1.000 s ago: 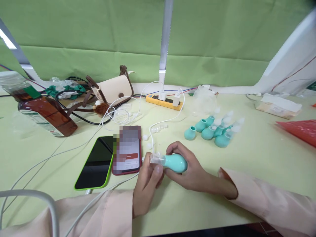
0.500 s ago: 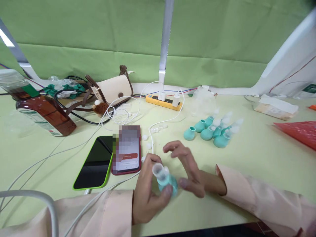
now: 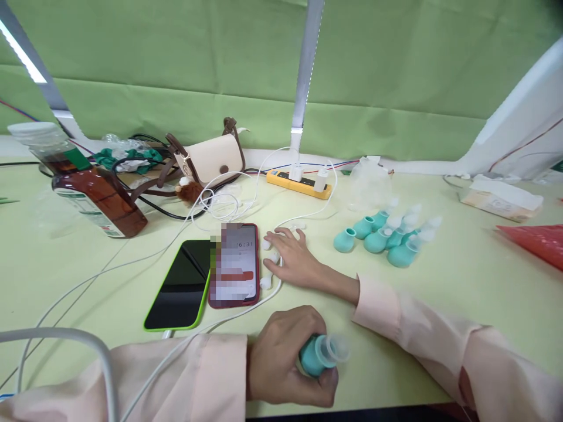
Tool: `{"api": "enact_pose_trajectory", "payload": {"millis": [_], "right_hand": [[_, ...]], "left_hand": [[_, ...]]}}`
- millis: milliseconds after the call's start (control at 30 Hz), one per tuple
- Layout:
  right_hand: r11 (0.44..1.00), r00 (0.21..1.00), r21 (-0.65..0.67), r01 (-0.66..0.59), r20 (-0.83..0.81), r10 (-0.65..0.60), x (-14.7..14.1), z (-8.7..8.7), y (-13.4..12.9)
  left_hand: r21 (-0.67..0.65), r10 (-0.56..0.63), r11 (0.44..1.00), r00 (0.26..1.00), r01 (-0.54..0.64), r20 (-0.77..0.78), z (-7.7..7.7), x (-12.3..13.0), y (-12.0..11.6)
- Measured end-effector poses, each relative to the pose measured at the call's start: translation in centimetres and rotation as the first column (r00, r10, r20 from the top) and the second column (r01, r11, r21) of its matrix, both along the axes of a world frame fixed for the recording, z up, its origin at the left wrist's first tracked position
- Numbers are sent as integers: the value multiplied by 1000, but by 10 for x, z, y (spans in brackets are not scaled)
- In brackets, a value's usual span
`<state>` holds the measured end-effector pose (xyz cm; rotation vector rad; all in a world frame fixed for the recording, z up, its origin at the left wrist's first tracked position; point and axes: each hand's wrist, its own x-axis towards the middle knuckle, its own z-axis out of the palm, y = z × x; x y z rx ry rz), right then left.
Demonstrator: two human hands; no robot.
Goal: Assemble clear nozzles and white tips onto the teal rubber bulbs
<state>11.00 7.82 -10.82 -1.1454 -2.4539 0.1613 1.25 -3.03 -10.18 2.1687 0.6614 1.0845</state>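
Near the table's front edge, my left hand (image 3: 292,357) is wrapped round a teal rubber squeeze bulb (image 3: 313,356). A see-through plastic collar (image 3: 336,349) sits in the bulb's mouth, tilted to the right and blurred. My right hand (image 3: 297,258) reaches over small whitish plastic pieces beside the red-cased phone (image 3: 235,272). Its fingers are apart, with one piece (image 3: 273,257) between thumb and fingertips, not visibly gripped. Another piece (image 3: 265,282) lies just below the thumb. Several teal bulbs (image 3: 376,239) stand grouped on the right, some with translucent tips (image 3: 430,228).
A black-screened phone (image 3: 182,287) in a green case lies left of the red one. White cables (image 3: 220,202) cross the table to a yellow power strip (image 3: 299,186). Behind are a brown bottle (image 3: 101,199), a cream handbag (image 3: 215,161) and a plastic bag (image 3: 369,181); a tissue pack (image 3: 501,198) lies right.
My right hand has moved away from the bulb, up and left to the small pieces. My left hand has turned, so the bulb's collar now points right. The red-cased phone's screen has changed.
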Motion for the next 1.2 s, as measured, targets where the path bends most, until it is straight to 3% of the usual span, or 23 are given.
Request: {"api": "enact_pose_trajectory", "payload": {"millis": [133,300,467,533,633,700,800,900,1000,1200], "right_hand": [[998,997,48,43,-58,-40,3,-2,5],[994,990,110,9,-143,7,2,-6,8],[981,957,196,-12,-281,67,1,-4,8],[974,934,226,14,-352,68,2,8,7],[979,863,198,49,-502,58,11,42,3],[1000,712,18,-23,-702,29,22,71,-3],[957,767,-208,-201,-641,22,43,111,-17],[833,864,-377,-406,-455,215,61,135,-30],[741,877,-470,-480,-296,380,69,142,-35],[746,884,-481,-461,-172,435,68,133,-32]], "left_hand": [[-23,15,1000,1000,-15,2,2,0,0],[-15,51,999,996,-50,66,2,2,1],[-204,148,969,988,-136,41,6,-2,3],[-309,183,939,980,-152,74,6,-4,4],[-458,202,884,959,-92,199,3,-5,6],[-516,208,855,944,-48,257,2,-3,6],[-558,243,827,939,-69,243,2,-2,6],[-567,259,819,941,-94,219,5,-2,6],[-545,236,834,950,-89,205,7,-4,6],[-471,272,865,951,-173,149,9,-5,6]]}}
